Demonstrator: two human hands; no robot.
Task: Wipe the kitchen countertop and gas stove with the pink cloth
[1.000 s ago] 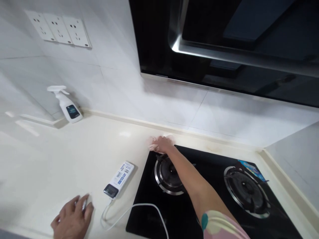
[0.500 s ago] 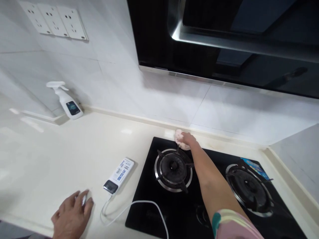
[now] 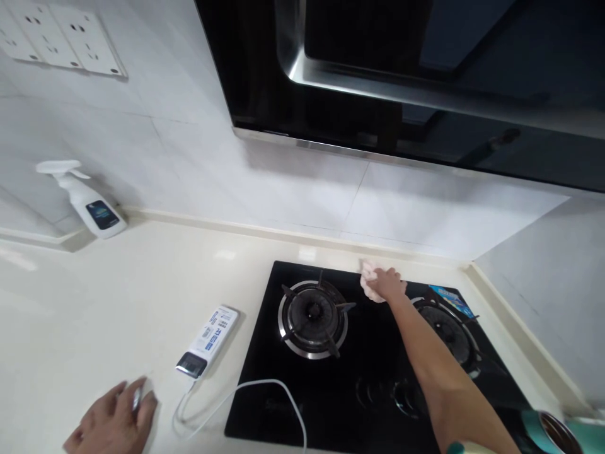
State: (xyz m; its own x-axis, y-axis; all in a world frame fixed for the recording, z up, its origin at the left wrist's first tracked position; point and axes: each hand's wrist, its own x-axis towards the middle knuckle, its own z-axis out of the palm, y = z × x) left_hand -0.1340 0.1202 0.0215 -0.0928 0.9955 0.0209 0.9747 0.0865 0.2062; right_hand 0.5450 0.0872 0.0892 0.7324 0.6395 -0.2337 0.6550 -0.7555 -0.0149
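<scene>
My right hand (image 3: 390, 285) is closed on a pale pink cloth (image 3: 371, 281), pressing it against the rear edge of the black glass gas stove (image 3: 363, 340). Cloth and hand are between the left burner (image 3: 312, 319) and the right burner (image 3: 447, 331), which my forearm partly covers. On the pale countertop (image 3: 155, 284), my left hand (image 3: 113, 419) rests palm down with its fingers slightly bent and nothing visibly gripped. A small silvery thing, perhaps a ring, shows at one finger. Near that hand lies a white power bank (image 3: 208, 340) with a dark display.
A white cable (image 3: 269, 382) runs from the power bank across the stove's front left corner. The white spray bottle (image 3: 89, 202) stands by the back wall at left. Overhead hangs a black range hood (image 3: 378, 120). A teal cylindrical object (image 3: 551, 432) shows at lower right.
My right hand has moved the cloth rightward along the stove's rear edge, away from behind the left burner. My view has swung right. The left hand stays on the countertop.
</scene>
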